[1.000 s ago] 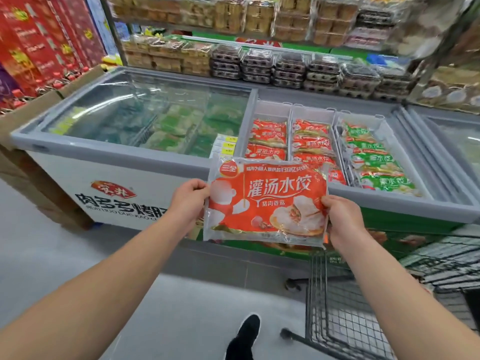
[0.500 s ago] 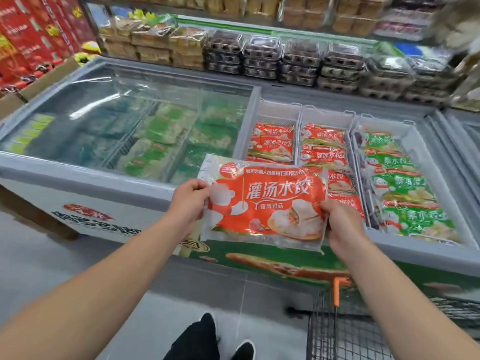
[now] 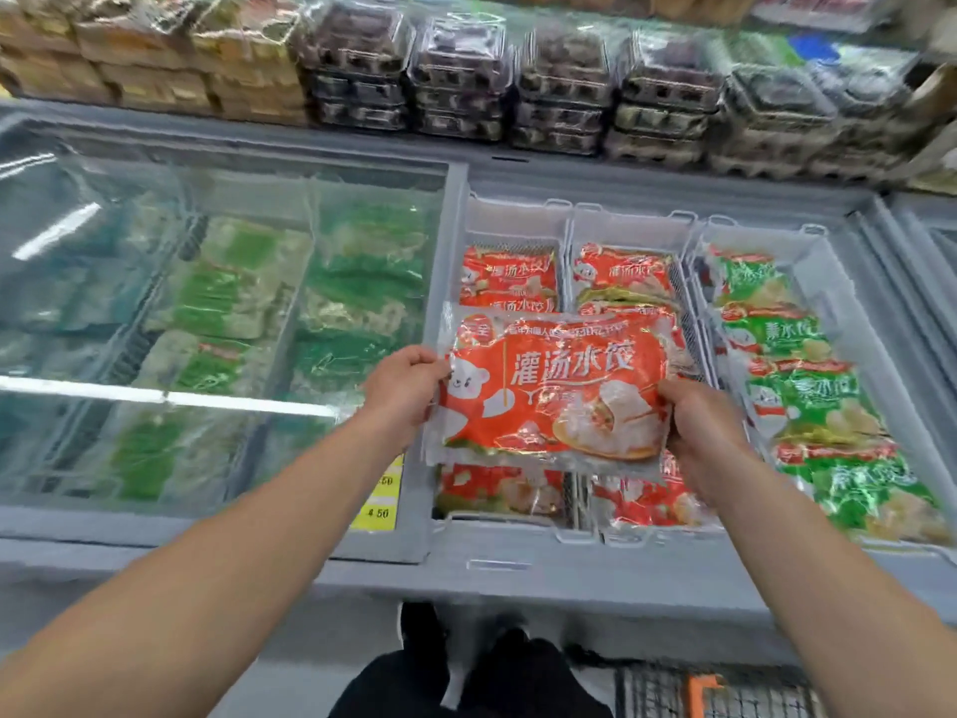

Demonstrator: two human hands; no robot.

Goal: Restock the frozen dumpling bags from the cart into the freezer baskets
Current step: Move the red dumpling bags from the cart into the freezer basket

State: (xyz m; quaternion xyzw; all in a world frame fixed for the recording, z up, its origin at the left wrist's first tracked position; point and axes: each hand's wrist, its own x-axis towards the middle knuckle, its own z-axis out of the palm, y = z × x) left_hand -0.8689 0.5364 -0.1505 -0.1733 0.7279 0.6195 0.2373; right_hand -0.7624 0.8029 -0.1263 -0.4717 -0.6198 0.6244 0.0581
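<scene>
I hold an orange-red dumpling bag (image 3: 554,391) flat above the open part of the chest freezer. My left hand (image 3: 401,391) grips its left edge and my right hand (image 3: 704,432) grips its lower right corner. Under it sit two white freezer baskets (image 3: 518,215) with more orange-red bags (image 3: 510,274), and the bag hangs over the seam between them. A third basket (image 3: 766,235) to the right holds green dumpling bags (image 3: 808,401). The wire cart (image 3: 720,691) shows only at the bottom right, with an orange handle part.
The freezer's left half lies under a closed sliding glass lid (image 3: 217,323) with green packs below. Yellow price tags (image 3: 380,497) stick at the lid's edge. Stacked plastic food trays (image 3: 564,90) fill the shelf behind. The grey freezer rim (image 3: 518,567) runs just ahead of my black shoes.
I have stepped up to the freezer. Both hands carried the bag forward from in front of the freezer wall to above the orange-bag baskets, tilting it flatter.
</scene>
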